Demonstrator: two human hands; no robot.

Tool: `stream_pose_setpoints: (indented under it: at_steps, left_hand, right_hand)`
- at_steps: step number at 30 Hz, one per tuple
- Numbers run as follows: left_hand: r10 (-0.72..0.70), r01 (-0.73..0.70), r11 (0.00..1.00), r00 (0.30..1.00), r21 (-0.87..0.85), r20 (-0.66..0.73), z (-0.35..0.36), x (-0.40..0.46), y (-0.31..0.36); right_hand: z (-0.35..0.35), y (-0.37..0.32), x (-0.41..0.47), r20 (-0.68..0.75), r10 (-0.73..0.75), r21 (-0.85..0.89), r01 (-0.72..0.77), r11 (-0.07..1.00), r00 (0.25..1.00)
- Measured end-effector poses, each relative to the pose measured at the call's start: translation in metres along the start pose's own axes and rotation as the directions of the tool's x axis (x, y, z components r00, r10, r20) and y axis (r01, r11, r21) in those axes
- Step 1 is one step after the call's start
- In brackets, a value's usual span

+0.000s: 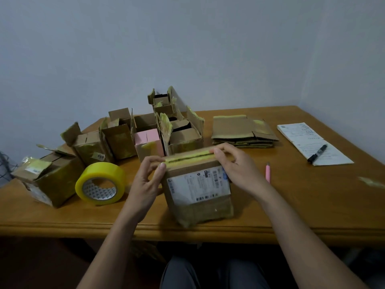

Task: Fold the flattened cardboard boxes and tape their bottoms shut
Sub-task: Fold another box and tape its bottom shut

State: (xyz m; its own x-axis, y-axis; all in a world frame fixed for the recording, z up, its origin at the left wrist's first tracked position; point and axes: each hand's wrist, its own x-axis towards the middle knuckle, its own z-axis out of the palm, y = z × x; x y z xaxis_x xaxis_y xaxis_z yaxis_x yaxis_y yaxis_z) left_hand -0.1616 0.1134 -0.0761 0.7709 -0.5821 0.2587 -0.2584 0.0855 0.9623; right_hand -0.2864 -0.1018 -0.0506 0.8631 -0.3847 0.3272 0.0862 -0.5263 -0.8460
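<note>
On our wooden table (291, 205), set against a pale wall (187, 38), folded boxes (116, 140) crowd the left beside a tape roll (100, 183). Near the front edge our left hand (143, 184) and right hand (239, 165) pinch the box (198, 195) flaps closed. Flattened boxes (241, 130), then a notepad (312, 142), lie rightward.

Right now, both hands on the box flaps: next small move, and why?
Probably free the left hand and reach for the tape roll just beside it, while the right hand keeps the flaps pressed. The box has its two flaps meeting, but a dark gap shows along the seam, so no fresh strip seems to bridge it yet.
</note>
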Motion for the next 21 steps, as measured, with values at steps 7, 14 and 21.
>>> stream_pose_setpoints:
  at_steps: [7, 14, 21]
  left_hand:
    - [-0.030, 0.031, 0.997, 0.999, -0.069, 0.017, 0.017, -0.012, -0.022]
    - [-0.041, 0.041, 0.999, 0.999, -0.003, 0.012, 0.016, -0.005, -0.026]
    - [0.069, -0.071, 0.992, 0.997, 0.107, 0.023, 0.022, -0.002, -0.029]
  right_hand:
    - [0.003, 0.035, -0.021, -0.015, 0.141, 0.224, -0.134, 0.965, 0.990]
    - [0.004, 0.042, -0.022, -0.070, 0.091, 0.156, -0.079, 0.985, 0.993]
    - [0.008, 0.054, -0.011, -0.175, -0.085, -0.012, 0.084, 0.996, 0.981]
